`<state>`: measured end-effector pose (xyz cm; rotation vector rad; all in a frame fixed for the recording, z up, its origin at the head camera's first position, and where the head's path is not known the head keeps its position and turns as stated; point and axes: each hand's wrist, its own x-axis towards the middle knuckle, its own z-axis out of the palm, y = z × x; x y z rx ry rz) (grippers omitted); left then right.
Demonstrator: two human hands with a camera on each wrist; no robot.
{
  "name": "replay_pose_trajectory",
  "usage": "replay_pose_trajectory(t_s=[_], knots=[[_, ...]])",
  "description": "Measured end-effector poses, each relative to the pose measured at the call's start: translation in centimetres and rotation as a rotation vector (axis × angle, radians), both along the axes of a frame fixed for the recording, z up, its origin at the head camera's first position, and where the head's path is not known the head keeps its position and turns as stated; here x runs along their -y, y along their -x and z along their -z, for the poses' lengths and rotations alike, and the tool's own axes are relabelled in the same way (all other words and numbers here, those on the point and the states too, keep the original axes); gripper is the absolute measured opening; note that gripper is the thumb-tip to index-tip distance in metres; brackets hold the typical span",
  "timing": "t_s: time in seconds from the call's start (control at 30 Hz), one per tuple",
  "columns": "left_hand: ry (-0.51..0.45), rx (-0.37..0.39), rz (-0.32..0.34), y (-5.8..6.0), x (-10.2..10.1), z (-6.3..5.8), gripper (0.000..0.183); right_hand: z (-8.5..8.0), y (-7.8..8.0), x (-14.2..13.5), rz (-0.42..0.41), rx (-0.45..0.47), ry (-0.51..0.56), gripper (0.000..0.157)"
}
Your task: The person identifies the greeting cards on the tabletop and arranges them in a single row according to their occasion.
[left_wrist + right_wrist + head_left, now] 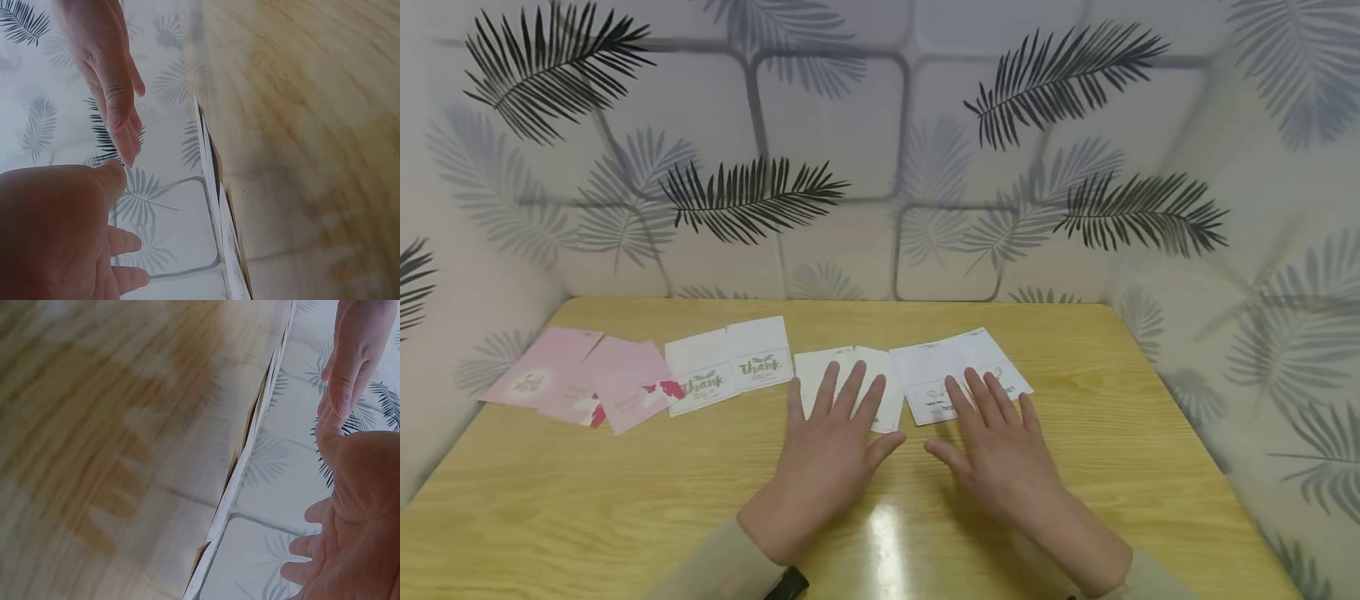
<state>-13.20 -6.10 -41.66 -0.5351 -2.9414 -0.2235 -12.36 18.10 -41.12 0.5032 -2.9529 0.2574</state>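
Note:
My left hand (829,458) is spread flat, palm down, in front of a plain-looking cream card (887,396), its fingers overlapping the card in the head view. To the right my other hand (1009,458) has its fingers straight and spread over white cards (928,371) with gold and dark print. Neither hand holds anything. Both wrist views show the hands raised off the wooden table, with the white cards (224,231) seen edge-on, slightly lifted along their edges. The fingers hide part of the print on the cards.
White "Thank" cards (760,371) lie left of my left hand. Farther left, several pink cards (632,396) overlap in a fan. All rest in a row on the wooden table (662,500), near its back edge. A leaf-patterned wall covering (827,250) rises behind and at both sides.

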Motion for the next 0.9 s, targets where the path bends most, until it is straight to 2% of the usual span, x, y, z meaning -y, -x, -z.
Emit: replay_pose_trajectory(t_s=[0.3, 0.57, 0.9], knots=[[-0.018, -0.001, -0.011, 0.6, -1.0, 0.0, 0.076, 0.2, 0.6, -0.8, 0.022, -0.033, -0.008, 0.082], [-0.072, 0.037, -0.018, 1.4, -2.5, -0.4, 0.077, 0.3, 1.5, -2.0, 0.038, -0.038, -0.026, 0.083], [-0.109, 0.068, -0.016, 2.1, -3.7, -0.1, 0.075, 0.0, 2.5, -3.8, 0.092, 0.036, -0.035, 0.086]])
